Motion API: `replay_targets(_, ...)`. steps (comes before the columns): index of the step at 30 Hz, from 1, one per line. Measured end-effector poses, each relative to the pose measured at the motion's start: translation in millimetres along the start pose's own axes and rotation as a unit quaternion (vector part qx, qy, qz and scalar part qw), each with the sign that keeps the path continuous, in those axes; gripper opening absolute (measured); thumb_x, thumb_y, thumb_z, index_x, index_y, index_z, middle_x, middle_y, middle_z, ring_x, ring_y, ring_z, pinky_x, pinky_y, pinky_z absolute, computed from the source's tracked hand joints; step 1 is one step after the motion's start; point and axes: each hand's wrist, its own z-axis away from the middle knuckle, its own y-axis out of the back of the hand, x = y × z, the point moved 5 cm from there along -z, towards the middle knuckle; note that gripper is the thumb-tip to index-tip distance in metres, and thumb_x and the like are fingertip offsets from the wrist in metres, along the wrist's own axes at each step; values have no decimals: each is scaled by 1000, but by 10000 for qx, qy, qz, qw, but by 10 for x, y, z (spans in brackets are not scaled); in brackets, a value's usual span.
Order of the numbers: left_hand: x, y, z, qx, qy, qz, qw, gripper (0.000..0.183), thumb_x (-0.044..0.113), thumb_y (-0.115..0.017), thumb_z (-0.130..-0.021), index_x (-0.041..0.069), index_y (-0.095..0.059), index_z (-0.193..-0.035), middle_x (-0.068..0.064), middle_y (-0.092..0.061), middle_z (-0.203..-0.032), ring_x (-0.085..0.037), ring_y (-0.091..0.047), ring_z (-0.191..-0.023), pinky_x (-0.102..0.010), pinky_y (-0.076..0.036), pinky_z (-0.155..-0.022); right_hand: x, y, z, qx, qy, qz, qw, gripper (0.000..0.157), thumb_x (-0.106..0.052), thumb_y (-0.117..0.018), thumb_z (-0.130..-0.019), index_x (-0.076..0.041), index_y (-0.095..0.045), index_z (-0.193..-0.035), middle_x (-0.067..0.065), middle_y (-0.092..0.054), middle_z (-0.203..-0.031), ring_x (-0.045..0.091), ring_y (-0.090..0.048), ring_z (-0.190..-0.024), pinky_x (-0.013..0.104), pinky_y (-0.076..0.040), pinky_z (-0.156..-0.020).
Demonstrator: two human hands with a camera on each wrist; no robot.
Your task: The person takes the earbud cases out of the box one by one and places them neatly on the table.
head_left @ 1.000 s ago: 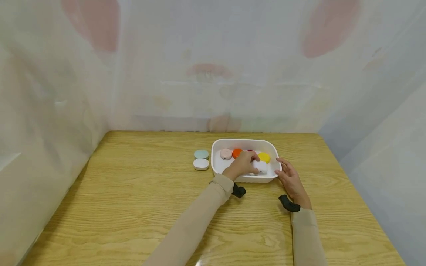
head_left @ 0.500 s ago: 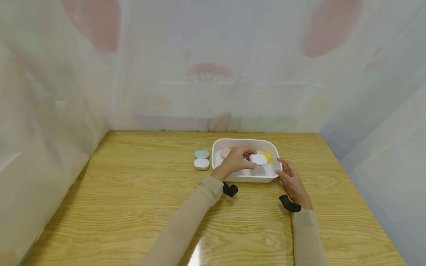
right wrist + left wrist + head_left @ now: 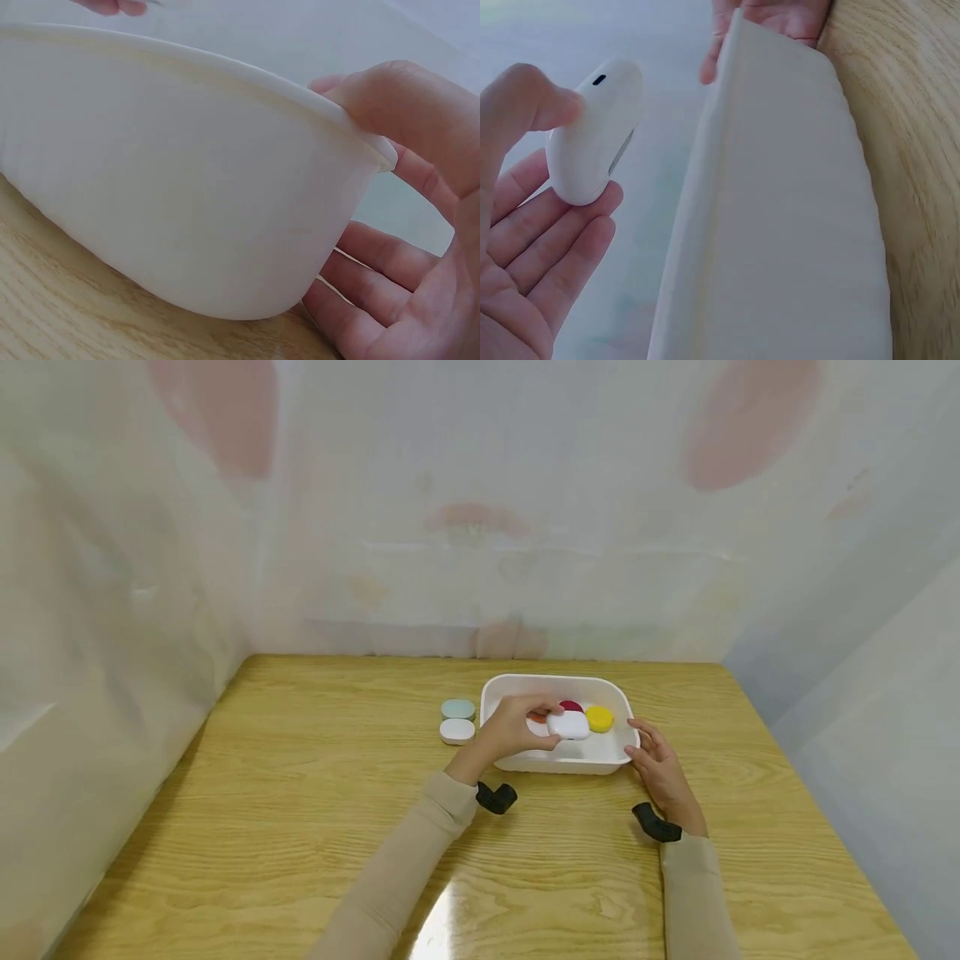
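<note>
My left hand (image 3: 517,727) pinches a white rounded earbud case (image 3: 567,725) above the white plastic bin (image 3: 558,767). In the left wrist view the earbud case (image 3: 592,142) is tilted, its small port and seam visible, with the thumb on one side and fingertips on the other. My right hand (image 3: 662,775) holds the bin's right end. The right wrist view has its thumb over the rim and its fingers along the outer wall (image 3: 187,172). Inside the bin lie a yellow round case (image 3: 599,719), a dark red one (image 3: 572,706) and a partly hidden orange one (image 3: 537,717).
Just left of the bin, a pale green oval case (image 3: 458,708) and a white oval case (image 3: 457,732) sit one behind the other on the wooden table (image 3: 300,810). A pale patterned curtain (image 3: 480,577) hangs behind the table and along both sides.
My left hand has lifted the white earbud case from the bin and moved left with it, uncovering the yellow case. The right hand stays at the bin's right end.
</note>
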Motion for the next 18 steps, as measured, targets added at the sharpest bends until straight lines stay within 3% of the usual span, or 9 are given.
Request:
replay_targets(4,-17,108,152,61,66,79,9999,34,9,-77,-76,2,-68,-108,-12,-70,-112,-22,-67,-101,-24,-56,-94,-3,-11,1,-28,22,-26,10000,44,-11,-53,-98,-16,-42,-140,19,-22,-153,-3,-46,-124,8,-50,-93)
replay_targets(6,-44,160,235,99,79,51,9999,35,9,-77,-76,3,-69,-110,-11,-70,-113,-22,-68,-103,-22,-56,-95,-1,-16,4,-45,31,-62,10000,43,-11,-54,-98,-18,-44,-138,13,-27,-150,-3,-47,-124,8,-50,-92)
replay_targets(11,-93,293,421,262,-47,127,9996,37,7,-78,-75,2,-68,-111,-14,-71,-112,-25,-70,-101,-30,-57,-94,-8,-15,16,-64,104,-146,9998,42,-10,-54,-97,-20,-46,-137,-1,-36,-141,-2,-49,-122,9,-51,-91)
replay_targets(18,-187,481,614,521,81,234,9983,38,6,-77,-74,3,-69,-111,-15,-72,-108,-23,-70,-97,-40,-59,-91,-15,-12,11,19,-93,45,9999,43,-14,-53,-99,-21,-43,-140,23,-17,-156,-5,-47,-122,8,-50,-92)
